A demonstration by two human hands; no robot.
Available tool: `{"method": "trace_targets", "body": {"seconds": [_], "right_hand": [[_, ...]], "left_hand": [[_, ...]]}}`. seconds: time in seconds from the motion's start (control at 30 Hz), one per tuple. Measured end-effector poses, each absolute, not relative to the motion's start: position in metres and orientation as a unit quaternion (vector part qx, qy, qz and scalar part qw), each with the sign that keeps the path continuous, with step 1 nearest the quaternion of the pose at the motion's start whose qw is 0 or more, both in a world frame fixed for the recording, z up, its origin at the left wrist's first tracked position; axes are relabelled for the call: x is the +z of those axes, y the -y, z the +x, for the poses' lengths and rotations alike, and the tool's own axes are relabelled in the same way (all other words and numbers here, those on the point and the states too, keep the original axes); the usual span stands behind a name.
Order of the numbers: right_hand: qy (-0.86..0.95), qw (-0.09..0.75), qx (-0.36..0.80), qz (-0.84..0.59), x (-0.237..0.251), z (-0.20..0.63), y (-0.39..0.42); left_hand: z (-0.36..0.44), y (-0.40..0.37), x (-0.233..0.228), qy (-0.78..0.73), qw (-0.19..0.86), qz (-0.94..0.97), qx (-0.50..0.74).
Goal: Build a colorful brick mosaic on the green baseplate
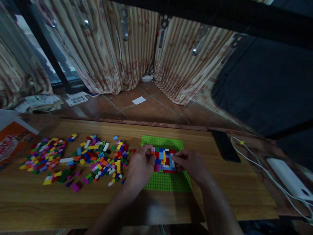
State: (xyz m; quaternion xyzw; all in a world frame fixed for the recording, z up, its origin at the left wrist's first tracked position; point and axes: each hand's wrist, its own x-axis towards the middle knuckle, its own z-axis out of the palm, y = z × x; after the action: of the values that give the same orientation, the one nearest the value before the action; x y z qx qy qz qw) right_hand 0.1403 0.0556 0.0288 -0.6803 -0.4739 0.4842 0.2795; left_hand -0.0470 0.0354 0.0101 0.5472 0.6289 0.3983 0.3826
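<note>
A green studded baseplate (167, 183) lies on the wooden table in front of me. On it sits a low build of toy bricks (162, 160) in red, blue, white, yellow, pink and purple. My left hand (141, 167) is bent around the build's left edge, thumb and fingers against the bricks. From the other side, my right hand (192, 165) pinches at the right edge, beside a light-blue brick (170, 159). The right fingertips hide whatever is between them.
Loose toy bricks (98, 160) are spread in piles over the left of the wooden table (91, 207). An orange and white bag (6, 146) stands at the far left. To the right lie a black phone (225, 146), a white device (289, 178) and white cables (260, 165).
</note>
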Motion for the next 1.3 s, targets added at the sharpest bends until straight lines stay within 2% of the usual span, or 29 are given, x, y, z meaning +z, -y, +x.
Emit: {"method": "trace_targets", "body": {"seconds": [0.13, 0.5, 0.77, 0.97, 1.1, 1.3], "right_hand": [[0.455, 0.299, 0.5, -0.674, 0.029, 0.141, -0.057], [0.483, 0.281, 0.482, -0.675, 0.027, 0.143, -0.057], [0.486, 0.323, 0.379, -0.718, 0.037, 0.162, -0.061], [0.527, 0.232, 0.395, -0.716, 0.032, 0.151, -0.061], [0.542, 0.209, 0.408, -0.705, 0.023, 0.149, -0.065], [0.619, 0.19, 0.314, -0.694, 0.018, 0.154, -0.072]], "left_hand": [[-0.047, -0.037, 0.009, -0.623, 0.386, 0.549, 0.402], [-0.049, -0.038, 0.007, -0.615, 0.403, 0.545, 0.403], [-0.057, -0.037, 0.018, -0.613, 0.402, 0.531, 0.426], [-0.063, -0.032, 0.022, -0.647, 0.355, 0.555, 0.384], [-0.055, -0.024, 0.025, -0.631, 0.379, 0.582, 0.345], [-0.05, -0.018, 0.027, -0.632, 0.398, 0.568, 0.346]]}}
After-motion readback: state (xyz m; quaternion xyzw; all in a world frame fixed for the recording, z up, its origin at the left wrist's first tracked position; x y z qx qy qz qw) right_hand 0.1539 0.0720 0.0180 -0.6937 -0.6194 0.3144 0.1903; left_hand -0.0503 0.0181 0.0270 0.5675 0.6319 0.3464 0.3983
